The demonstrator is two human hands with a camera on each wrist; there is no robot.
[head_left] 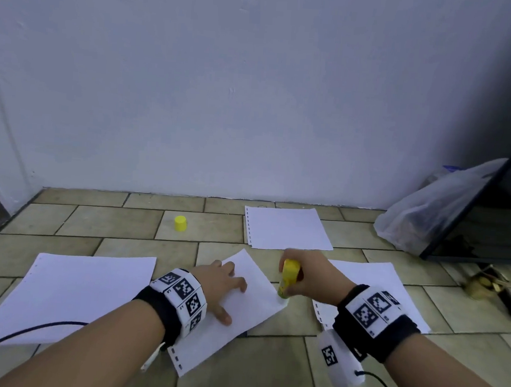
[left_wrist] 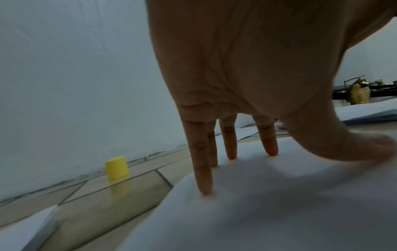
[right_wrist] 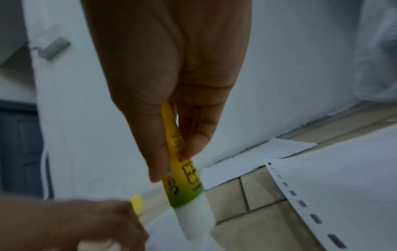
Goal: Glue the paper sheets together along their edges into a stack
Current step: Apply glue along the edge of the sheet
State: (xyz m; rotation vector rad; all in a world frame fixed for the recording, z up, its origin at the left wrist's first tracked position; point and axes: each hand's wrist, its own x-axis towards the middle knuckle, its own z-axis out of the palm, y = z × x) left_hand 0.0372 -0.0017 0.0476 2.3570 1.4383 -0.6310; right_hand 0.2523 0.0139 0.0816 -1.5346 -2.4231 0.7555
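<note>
A white paper sheet (head_left: 249,301) lies tilted on the tiled floor in front of me. My left hand (head_left: 222,287) presses it flat with spread straight fingers (left_wrist: 203,178). My right hand (head_left: 306,275) grips a yellow glue stick (head_left: 287,278), held upright with its white tip (right_wrist: 193,222) down on the sheet's right edge. More sheets lie around: a large sheet (head_left: 69,292) at the left, one (head_left: 286,228) near the wall, one (head_left: 368,289) partly under my right wrist. The yellow cap (head_left: 180,223) stands alone on the floor.
A white wall (head_left: 255,87) bounds the floor at the back. A plastic bag (head_left: 434,209) and a dark slanted board (head_left: 483,203) stand at the right, with a small brassy object (head_left: 483,285) beside them. Cables trail from both wrist bands.
</note>
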